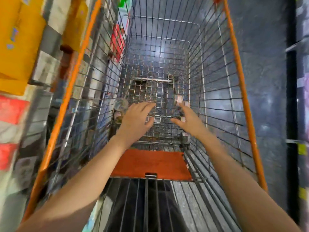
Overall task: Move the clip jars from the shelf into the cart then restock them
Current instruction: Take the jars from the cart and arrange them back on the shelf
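Your left hand (136,114) reaches low into the orange-rimmed wire shopping cart (231,47), fingers spread, grip loose, holding nothing. Your right hand (188,118) likewise, fingers extended, nothing gripped. Small clear clip jars lie on the cart floor: one (121,104) just left of the left hand, a blurred few (179,100) by the right fingertips. Orange plastic seat flap (150,164) nearer you. Yellow and red packages on the shelf (18,47) at left; writing blurred, unreadable.
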A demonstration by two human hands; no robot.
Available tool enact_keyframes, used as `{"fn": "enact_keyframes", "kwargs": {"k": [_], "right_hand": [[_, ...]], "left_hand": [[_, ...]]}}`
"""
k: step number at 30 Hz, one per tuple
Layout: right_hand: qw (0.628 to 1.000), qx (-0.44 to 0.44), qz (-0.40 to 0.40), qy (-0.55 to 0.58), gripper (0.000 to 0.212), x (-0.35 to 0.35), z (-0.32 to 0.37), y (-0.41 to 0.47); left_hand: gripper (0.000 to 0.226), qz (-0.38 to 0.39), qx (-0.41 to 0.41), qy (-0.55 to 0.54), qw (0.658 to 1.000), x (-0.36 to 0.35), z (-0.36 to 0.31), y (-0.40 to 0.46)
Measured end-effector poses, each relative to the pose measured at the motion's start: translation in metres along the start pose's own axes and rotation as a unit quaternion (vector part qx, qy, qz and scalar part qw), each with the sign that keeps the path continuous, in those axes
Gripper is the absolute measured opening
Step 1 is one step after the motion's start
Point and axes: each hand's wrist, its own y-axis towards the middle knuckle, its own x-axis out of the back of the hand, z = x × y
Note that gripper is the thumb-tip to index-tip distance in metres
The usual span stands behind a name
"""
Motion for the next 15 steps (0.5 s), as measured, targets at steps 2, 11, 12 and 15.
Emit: {"fn": "enact_keyframes", "kwargs": {"k": [2,11,12,15], "right_hand": [[0.998,-0.025,-0.006,0.050,0.082,-0.013,-0.014,0.005],[0.994,-0.094,-0.043,0.042,0.073,-0.052,-0.072,0.038],[0.993,-0.101,-0.044,0.041,0.073,-0.056,-0.077,0.043],[0.994,-0.103,-0.040,0.014,0.079,-0.070,-0.094,0.057]], "left_hand": [[0.049,0.049,0.021,0.014,0.998,-0.016,0.005,0.001],[0.051,0.108,0.050,0.019,0.993,-0.066,0.021,0.012],[0.051,0.111,0.054,0.017,0.992,-0.070,0.023,0.012],[0.051,0.115,0.064,0.010,0.991,-0.080,0.028,0.013]]}}
